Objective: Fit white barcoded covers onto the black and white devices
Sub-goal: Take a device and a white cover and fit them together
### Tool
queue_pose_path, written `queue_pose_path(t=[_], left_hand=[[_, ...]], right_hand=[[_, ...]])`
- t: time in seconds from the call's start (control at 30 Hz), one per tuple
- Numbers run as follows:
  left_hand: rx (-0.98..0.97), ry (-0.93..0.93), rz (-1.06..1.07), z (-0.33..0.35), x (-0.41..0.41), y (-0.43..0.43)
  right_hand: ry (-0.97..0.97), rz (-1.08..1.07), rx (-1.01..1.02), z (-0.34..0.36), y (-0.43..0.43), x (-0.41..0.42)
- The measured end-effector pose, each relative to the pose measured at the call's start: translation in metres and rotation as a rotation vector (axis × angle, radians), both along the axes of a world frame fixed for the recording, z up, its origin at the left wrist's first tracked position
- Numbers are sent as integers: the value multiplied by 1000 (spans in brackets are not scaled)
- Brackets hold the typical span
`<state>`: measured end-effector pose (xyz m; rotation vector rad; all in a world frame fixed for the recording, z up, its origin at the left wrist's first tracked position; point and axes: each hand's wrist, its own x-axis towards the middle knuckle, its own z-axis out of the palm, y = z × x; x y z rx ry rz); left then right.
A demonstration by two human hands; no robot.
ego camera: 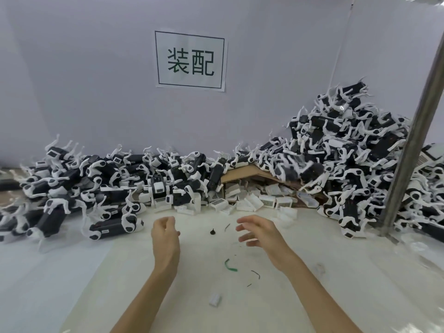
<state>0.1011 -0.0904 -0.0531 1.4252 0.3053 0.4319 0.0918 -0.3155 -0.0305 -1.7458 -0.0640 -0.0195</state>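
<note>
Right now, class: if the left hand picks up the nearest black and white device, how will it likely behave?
The device looks like hard plastic, so it is probably stiff and fairly light. Its boxy body and splayed white legs suggest it will not roll. Those legs may snag the devices beside it.

1 head view, wide-angle, facing forward-down, near table; edges apparently warped.

Devices: moulded plastic, black bodies semi-gloss, white parts smooth.
Covers: white plastic, smooth, paper-like labels.
Cardboard: brown, matt, raw edges.
Bench: cream, matt, smooth.
Film at right: clear plastic, glossy, crinkled.
Pole: grey metal, dull sheen.
Sign: white paper, matt.
Wall: pale, matt.
</note>
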Motion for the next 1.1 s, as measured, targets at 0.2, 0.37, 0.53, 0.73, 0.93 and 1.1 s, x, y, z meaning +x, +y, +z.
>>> queue_pose_path(t=[0.2,0.37,0.53,0.73,0.93,1.1], left_hand=[[-21,44,-26,0,0,1],[-23,51,-36,-1,3,0],[-33,47,-32,-3,6,2],[-35,43,-28,-5,7,2],[-22,56,-35,-7,9,1],[4,73,-35,-7,9,1]], right_hand=[[-186,-142,-211,-22,4,-2],[-625,-696,-363,-18,-8,-7],[-463,-1055,-427,-6,-42,4],[-137,-880,-769,19,-94,27],[132,-510,-1220,43,-128,33],[6,-409,-1266,35,-129,28]])
